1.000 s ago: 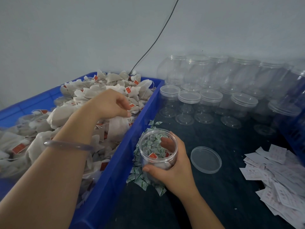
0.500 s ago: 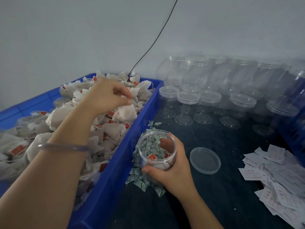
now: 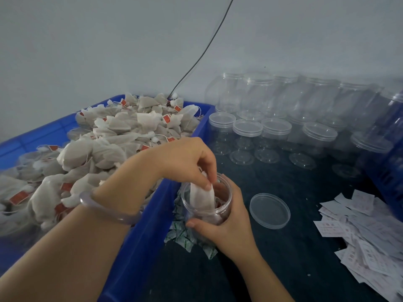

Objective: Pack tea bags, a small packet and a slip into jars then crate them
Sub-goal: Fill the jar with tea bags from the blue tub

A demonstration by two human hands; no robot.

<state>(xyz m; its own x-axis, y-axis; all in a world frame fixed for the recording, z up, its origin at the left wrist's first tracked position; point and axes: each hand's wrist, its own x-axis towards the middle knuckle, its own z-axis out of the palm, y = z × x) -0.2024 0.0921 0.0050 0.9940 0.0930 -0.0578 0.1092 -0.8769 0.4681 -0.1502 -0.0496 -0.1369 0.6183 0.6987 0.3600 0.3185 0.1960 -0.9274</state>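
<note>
**Tea bag [image 3: 201, 198] halfway into the jar [image 3: 222, 207], both hands busy**

Biggest thing on the dark table [image 3: 305, 253] is the blue bin [image 3: 152, 227] on the left, heaped with tea bags [image 3: 122, 136]. Beyond it to the far right are rows of clear empty jars [image 3: 248, 131], some with lids on. Near right there's a messy scatter of white slips [image 3: 366, 236].

The right hand [image 3: 226, 231] is wrapped round the open jar, thumb across the near side and fingers round the far side, just beside the bin's right wall. Can't tell if the jar is lifted or resting. The left hand [image 3: 185, 158], with a clear bangle [image 3: 104, 211] on the wrist, is over the jar mouth. Its fingertips pinch the top edge of one bag, which hangs partly inside. The jar's lid [image 3: 269, 211] lies flat on the table just right of it. Green-printed small packets [image 3: 185, 238] are piled under and beside the jar.

Handling-wise, I'd guess the bags are soft, nearly weightless paper pouches. They'll fold and squash fine but could tear or snag by the string, so a light pinch at the top edge seems right. The jar looks like thin, smooth plastic, light and probably tippy while mostly empty. A full wrap round the wall beats holding it by the rim.

As for writing, the little red tags [image 3: 166, 118] on the bags, the slips and the packets all carry print. It's too small to read from here, so no brand I can make out.
</note>
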